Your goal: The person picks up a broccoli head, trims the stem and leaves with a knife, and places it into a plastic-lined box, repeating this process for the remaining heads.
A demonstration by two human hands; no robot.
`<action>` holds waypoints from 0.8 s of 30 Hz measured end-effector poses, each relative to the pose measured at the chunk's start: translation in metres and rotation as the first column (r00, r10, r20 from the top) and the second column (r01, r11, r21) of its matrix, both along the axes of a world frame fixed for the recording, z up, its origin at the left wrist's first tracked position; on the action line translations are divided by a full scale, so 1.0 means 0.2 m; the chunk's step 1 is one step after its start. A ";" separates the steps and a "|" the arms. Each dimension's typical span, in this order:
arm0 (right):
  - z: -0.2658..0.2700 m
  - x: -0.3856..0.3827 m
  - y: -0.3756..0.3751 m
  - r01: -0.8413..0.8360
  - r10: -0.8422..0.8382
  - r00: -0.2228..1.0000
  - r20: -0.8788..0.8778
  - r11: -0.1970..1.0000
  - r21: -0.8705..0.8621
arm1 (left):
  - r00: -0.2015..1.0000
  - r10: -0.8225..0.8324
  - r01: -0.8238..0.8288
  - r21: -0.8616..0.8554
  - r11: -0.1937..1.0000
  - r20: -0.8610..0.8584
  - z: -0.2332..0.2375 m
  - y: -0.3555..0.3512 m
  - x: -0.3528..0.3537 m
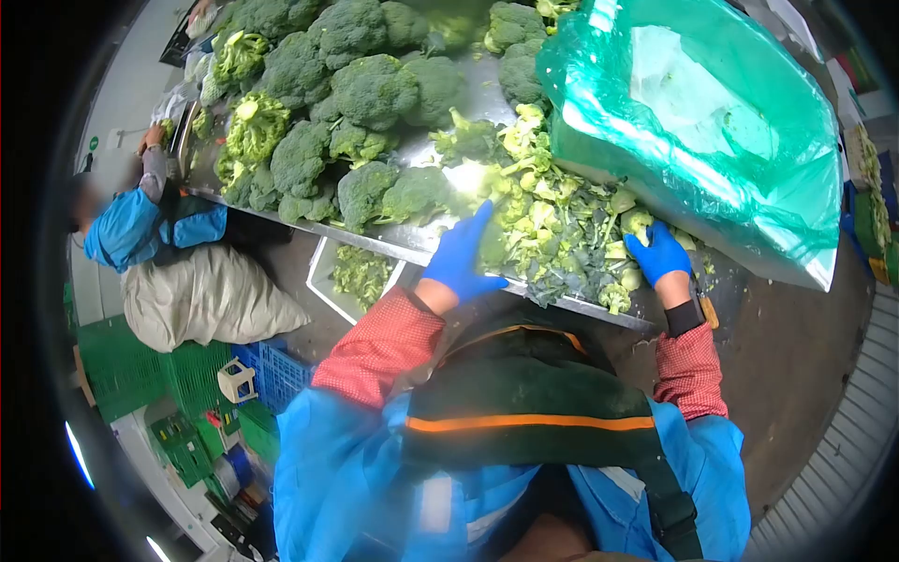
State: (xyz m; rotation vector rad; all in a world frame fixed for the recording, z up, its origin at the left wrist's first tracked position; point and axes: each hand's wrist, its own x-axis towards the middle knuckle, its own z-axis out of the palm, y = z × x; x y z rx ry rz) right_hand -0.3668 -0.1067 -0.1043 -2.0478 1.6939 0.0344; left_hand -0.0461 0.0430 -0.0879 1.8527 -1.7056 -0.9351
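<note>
My left hand (465, 259), in a blue glove, rests at the front edge of the metal table (403, 245) with its fingers spread and nothing in it. To its right lies a heap of cut broccoli pieces and leaves (552, 229). At the right end of that heap my right hand (659, 251), also gloved in blue, has its thumb and fingers apart against a pale green broccoli piece (637, 223). Large broccoli heads (375, 92) are piled on the table beyond my left hand.
A box lined with green plastic (693, 122) stands at the right. Below the table edge is a white crate of florets (361, 276). A co-worker in blue (140, 225) stands at the left, near a pale sack (201, 295). An orange-handled tool (709, 312) lies beside my right wrist.
</note>
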 end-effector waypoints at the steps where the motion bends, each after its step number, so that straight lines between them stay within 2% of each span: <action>1: 0.00 -0.02 0.02 0.059 -0.061 0.993 0.097 0.998 0.019 | 0.999 -0.029 0.028 -0.028 0.999 -0.042 -0.03 0.00 0.02; 4: -0.05 -0.10 0.07 0.168 -0.198 0.912 0.359 0.979 0.111 | 0.950 0.042 -0.044 0.001 0.999 -0.310 -0.08 0.03 0.06; 7: 0.03 0.00 0.22 0.128 -0.246 0.884 0.397 0.945 0.301 | 0.947 0.017 0.001 0.057 0.998 -0.320 -0.05 0.03 0.04; 8: 0.07 0.06 0.27 0.165 -0.323 0.880 0.349 0.896 0.413 | 0.957 0.008 0.016 0.083 0.996 -0.288 -0.02 0.02 0.02; 9: 0.01 0.08 0.29 0.053 -0.140 0.952 0.272 0.951 0.304 | 0.952 0.002 0.011 0.043 0.999 -0.305 -0.04 0.00 0.01; 10: -0.02 0.09 0.33 -0.125 0.056 0.925 0.376 0.979 0.163 | 0.948 -0.003 0.005 0.006 1.000 -0.319 -0.07 -0.01 0.01; 12: 0.00 0.23 0.41 -0.280 0.323 0.844 0.429 0.946 -0.162 | 0.933 -0.002 -0.010 -0.031 0.999 -0.359 -0.12 -0.03 0.00; 13: 0.03 0.31 0.44 -0.268 0.388 0.833 0.395 0.907 -0.326 | 0.923 0.006 -0.020 -0.033 0.999 -0.385 -0.13 -0.04 -0.01; 15: 0.05 0.36 0.43 -0.265 0.434 0.815 0.385 0.869 -0.418 | 0.908 0.028 -0.045 -0.032 0.998 -0.418 -0.18 -0.04 -0.02; 16: 0.05 0.36 0.41 -0.281 0.420 0.806 0.417 0.892 -0.355 | 0.904 0.043 -0.061 -0.029 0.998 -0.425 -0.20 -0.04 -0.03; 17: 0.05 0.37 0.40 -0.273 0.316 0.799 0.511 0.949 -0.158 | 0.900 0.058 -0.077 -0.026 0.997 -0.431 -0.20 -0.04 -0.04; 19: 0.04 0.39 0.37 -0.203 0.023 0.806 0.591 0.950 0.239 | 0.737 0.210 -0.154 0.143 0.978 -0.642 -0.19 -0.04 -0.05; 20: 0.08 0.41 0.35 -0.066 -0.348 0.698 0.626 0.839 0.540 | 0.690 0.254 -0.161 0.199 0.967 -0.678 -0.18 -0.05 -0.05; 21: 0.07 0.42 0.34 -0.240 -0.024 0.676 0.737 0.938 0.250 | 0.639 0.302 -0.168 0.255 0.952 -0.707 -0.17 -0.06 -0.05; 22: 0.06 0.43 0.34 -0.359 0.344 0.609 0.715 0.923 -0.138 | 0.648 0.317 -0.158 0.285 0.946 -0.692 -0.17 -0.07 -0.04; 23: 0.06 0.44 0.33 -0.377 0.605 0.533 0.591 0.796 -0.474 | 0.656 0.315 -0.144 0.296 0.944 -0.687 -0.16 -0.07 -0.03; 24: 0.11 0.46 0.34 -0.382 0.621 0.547 0.562 0.782 -0.492 | 0.663 0.312 -0.129 0.307 0.943 -0.681 -0.14 -0.06 -0.02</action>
